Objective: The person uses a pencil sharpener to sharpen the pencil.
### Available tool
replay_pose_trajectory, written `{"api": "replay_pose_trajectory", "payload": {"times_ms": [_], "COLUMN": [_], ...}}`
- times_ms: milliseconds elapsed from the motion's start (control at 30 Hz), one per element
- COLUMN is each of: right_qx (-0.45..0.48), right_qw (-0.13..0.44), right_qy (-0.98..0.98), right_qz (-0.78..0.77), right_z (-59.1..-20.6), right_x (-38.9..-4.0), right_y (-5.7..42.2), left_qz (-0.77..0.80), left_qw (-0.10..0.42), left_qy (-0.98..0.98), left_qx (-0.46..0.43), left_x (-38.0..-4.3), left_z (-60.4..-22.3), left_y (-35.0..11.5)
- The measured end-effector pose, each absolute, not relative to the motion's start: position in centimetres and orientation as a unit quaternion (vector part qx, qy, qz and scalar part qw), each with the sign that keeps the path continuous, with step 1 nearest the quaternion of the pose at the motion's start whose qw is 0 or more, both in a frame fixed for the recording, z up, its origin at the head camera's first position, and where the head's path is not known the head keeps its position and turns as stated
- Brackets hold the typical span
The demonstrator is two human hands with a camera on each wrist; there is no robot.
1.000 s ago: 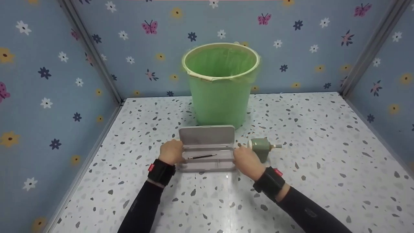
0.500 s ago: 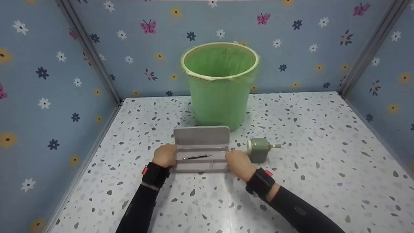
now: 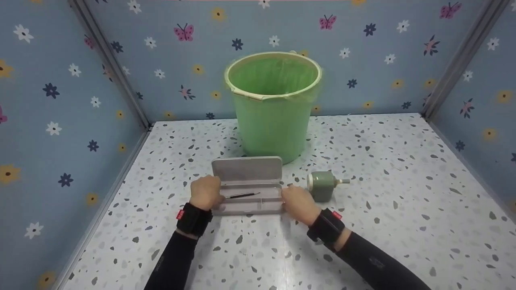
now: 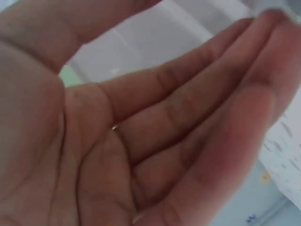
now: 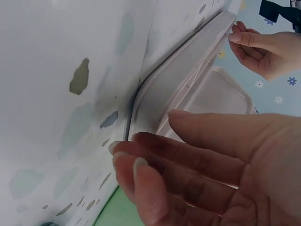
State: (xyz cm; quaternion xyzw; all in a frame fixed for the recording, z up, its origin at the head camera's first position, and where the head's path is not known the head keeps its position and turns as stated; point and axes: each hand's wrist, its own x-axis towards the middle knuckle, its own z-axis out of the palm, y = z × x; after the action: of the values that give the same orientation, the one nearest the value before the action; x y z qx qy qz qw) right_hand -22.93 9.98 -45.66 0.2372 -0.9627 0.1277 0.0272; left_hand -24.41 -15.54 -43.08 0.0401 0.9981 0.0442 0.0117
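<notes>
A pale grey pencil case (image 3: 271,206) lies with its lid raised on the speckled surface. A thin black pencil (image 3: 244,195) lies in its upper compartment. My left hand (image 3: 205,192) grips the case's left end, thumb over the rim and close to the pencil's end. My right hand (image 3: 300,204) holds the right end. In the right wrist view its thumb (image 5: 211,129) lies at the case's rim, with the curved fingers (image 5: 188,176) around the outside. The left wrist view mostly shows the left palm and bent fingers (image 4: 188,108), blurred, in front of the case.
Behind the case stands a green bin (image 3: 274,121) with a white rim and a clear liner. Just right of my right hand is a green boxy object (image 3: 321,186) with a white disc and a short stem. Flowered blue panels (image 3: 169,60) enclose the back and sides.
The pencil case has slid a little to the left, and both hands have shifted left with it. The left thumb has come further over the case's left end, nearer the pencil.
</notes>
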Motion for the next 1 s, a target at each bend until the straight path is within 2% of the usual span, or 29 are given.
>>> {"api": "replay_pose_trajectory", "payload": {"times_ms": [133, 200, 367, 567, 833, 1000], "right_qx": [0.235, 0.225, 0.199, 0.182, 0.180, 0.187], "right_qw": [0.039, 0.042, 0.052, 0.052, 0.078, 0.103], "right_qy": [-0.960, -0.963, -0.969, -0.971, -0.965, -0.962], "right_qz": [0.146, 0.145, 0.137, 0.145, 0.177, 0.171], "right_z": [-44.5, -43.7, -41.7, -39.8, -39.5, -40.2], "right_x": [-22.9, -22.9, -23.2, -23.7, -24.2, -24.7], "right_y": [11.1, 11.8, 13.6, 15.7, 17.2, 17.8], "left_qz": [0.119, 0.186, 0.329, 0.388, 0.395, 0.366], "left_qw": [-0.063, -0.066, 0.000, 0.072, 0.099, 0.088], "left_qy": [0.987, 0.970, 0.911, 0.881, 0.877, 0.892], "left_qx": [0.089, 0.140, 0.249, 0.260, 0.256, 0.249], "left_x": [-24.6, -24.9, -26.0, -26.8, -27.7, -28.4], "left_z": [-42.9, -43.1, -43.9, -45.1, -46.1, -46.6], "left_y": [-13.1, -11.7, -8.0, -3.6, 0.9, 2.4]}}
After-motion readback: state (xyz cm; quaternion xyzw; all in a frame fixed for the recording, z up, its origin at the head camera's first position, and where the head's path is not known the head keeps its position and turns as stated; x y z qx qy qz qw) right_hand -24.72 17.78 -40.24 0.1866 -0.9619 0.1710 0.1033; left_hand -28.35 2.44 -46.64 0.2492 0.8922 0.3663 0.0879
